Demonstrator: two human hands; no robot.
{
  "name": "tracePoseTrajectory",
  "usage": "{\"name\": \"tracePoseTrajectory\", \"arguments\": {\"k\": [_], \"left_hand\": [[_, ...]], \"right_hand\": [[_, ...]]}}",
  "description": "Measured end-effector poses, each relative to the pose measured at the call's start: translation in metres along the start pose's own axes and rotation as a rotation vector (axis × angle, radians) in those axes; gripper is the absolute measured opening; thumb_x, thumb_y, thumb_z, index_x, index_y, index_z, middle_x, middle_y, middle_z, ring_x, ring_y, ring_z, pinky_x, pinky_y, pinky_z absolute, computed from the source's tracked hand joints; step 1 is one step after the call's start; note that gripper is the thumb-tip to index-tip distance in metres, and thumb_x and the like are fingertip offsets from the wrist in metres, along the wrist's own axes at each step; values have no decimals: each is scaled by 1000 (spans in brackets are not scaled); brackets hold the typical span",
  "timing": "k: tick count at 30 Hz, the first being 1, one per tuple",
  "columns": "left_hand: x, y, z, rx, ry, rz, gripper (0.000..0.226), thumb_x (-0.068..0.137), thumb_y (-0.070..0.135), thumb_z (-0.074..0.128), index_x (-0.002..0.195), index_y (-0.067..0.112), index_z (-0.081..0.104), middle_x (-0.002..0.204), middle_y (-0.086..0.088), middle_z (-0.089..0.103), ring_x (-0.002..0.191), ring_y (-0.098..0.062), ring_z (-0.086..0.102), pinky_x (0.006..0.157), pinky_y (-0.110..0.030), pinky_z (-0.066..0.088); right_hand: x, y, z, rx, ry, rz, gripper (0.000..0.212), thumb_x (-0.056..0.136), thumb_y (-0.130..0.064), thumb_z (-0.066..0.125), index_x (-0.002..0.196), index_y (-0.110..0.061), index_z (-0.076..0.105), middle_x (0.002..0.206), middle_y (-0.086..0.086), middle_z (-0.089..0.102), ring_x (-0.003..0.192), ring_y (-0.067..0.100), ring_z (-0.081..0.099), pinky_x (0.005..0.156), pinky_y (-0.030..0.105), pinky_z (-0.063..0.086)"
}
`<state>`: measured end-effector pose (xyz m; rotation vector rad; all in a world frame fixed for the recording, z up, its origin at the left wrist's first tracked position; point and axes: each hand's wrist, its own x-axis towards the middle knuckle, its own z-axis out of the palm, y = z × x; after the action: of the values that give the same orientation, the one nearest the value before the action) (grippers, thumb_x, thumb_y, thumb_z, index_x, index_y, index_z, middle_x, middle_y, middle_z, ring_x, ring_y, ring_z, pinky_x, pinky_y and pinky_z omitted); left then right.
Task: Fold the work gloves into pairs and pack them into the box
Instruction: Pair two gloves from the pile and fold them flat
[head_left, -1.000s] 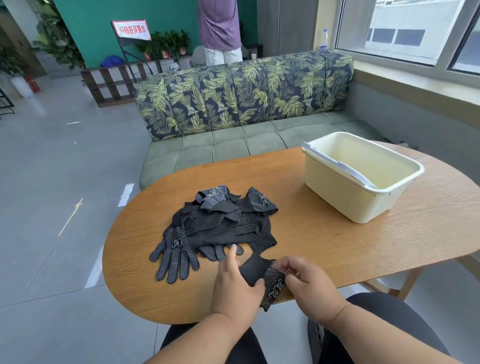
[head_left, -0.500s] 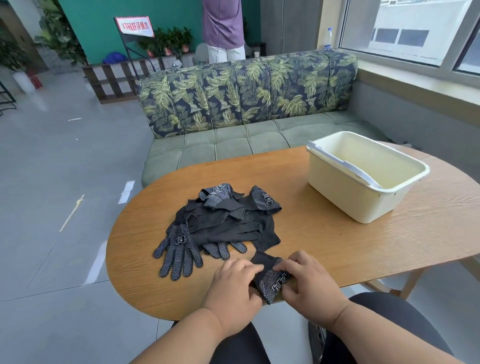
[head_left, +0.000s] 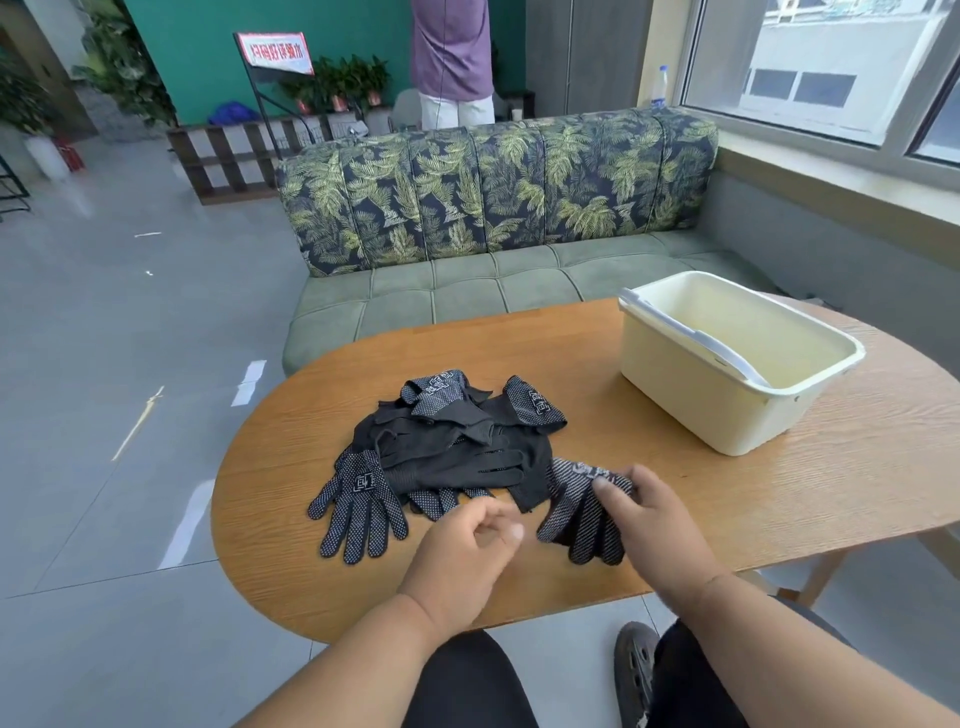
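The oval wooden bench (head_left: 779, 499) has bare surface between the heap of black gloves (head_left: 452, 447) and the cream box (head_left: 727, 415), which sits toward the far right edge, well apart from the heap. 1 dotted glove (head_left: 358, 506) lies flat at the heap's left, fingers toward the near edge. The right hand (head_left: 654, 525) pinches another dotted glove (head_left: 582, 512) at its cuff, just right of the heap, its grip curled round the fabric. The left hand (head_left: 467, 556) hovers beside it, fingers loosely curled, its grip holding nothing.
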<state>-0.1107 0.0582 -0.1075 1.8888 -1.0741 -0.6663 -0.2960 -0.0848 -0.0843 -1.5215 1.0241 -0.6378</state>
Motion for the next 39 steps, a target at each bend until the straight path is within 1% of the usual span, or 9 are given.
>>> {"name": "tracePoseTrajectory", "arguments": {"k": [3,5,9,13,18,22,28,34,39], "left_hand": [[6,-14,-16,82,122,-68,16,94,33,64,108,39,70,105,21,69,102,10,60,84,-6,41],[7,-23,-25,149,172,-90,16,93,32,64,106,41,68,102,23,67,101,9,59,84,-11,42],[8,-43,-32,221,174,-114,21,93,33,64,111,43,63,99,23,66,98,5,61,93,-27,52],[7,-54,-30,381,171,-45,27,92,33,63,117,44,62,99,27,57,106,0,53,98,-25,46],[5,-56,-25,527,179,1,31,91,42,59,122,43,59,101,27,49,104,0,43,90,-20,37],[5,-56,-22,576,178,19,33,91,45,55,124,42,59,104,25,48,104,0,40,93,-22,38],[4,-57,-21,605,178,39,34,90,45,53,123,40,60,107,24,49,107,-2,42,98,-26,42],[5,-59,-19,606,207,56,33,86,45,55,118,40,63,101,25,47,101,-3,41,94,-28,45],[5,-60,-19,615,202,63,34,86,48,51,117,40,63,105,24,47,104,-4,42,96,-29,45]], "right_hand": [[25,13,-16,-13,99,123,19,98,-37,65,98,-18,69,89,6,77,85,27,73,73,46,58],[40,22,-25,-86,111,173,21,97,-38,66,98,-17,70,89,6,77,87,27,73,80,50,59],[60,30,-34,-331,128,137,22,95,-43,68,96,-21,69,83,1,74,77,21,70,67,39,57],[75,33,-39,-511,191,87,24,93,-50,67,103,-29,64,80,-3,71,73,17,67,67,36,57],[76,37,-41,-518,197,81,54,87,-66,61,131,-36,53,119,0,62,107,24,62,94,44,54],[60,35,-32,-649,194,40,68,83,-66,67,141,-35,49,126,0,50,126,25,48,108,40,39],[56,40,-29,-698,203,17,75,80,-65,68,147,-41,42,134,3,49,132,26,43,115,41,34],[51,36,-22,-775,199,33,90,69,-75,64,149,-47,34,140,0,45,133,26,42,113,41,36],[50,38,-19,-841,207,38,83,72,-73,53,149,-50,31,148,-1,42,133,29,39,113,44,34]]}}
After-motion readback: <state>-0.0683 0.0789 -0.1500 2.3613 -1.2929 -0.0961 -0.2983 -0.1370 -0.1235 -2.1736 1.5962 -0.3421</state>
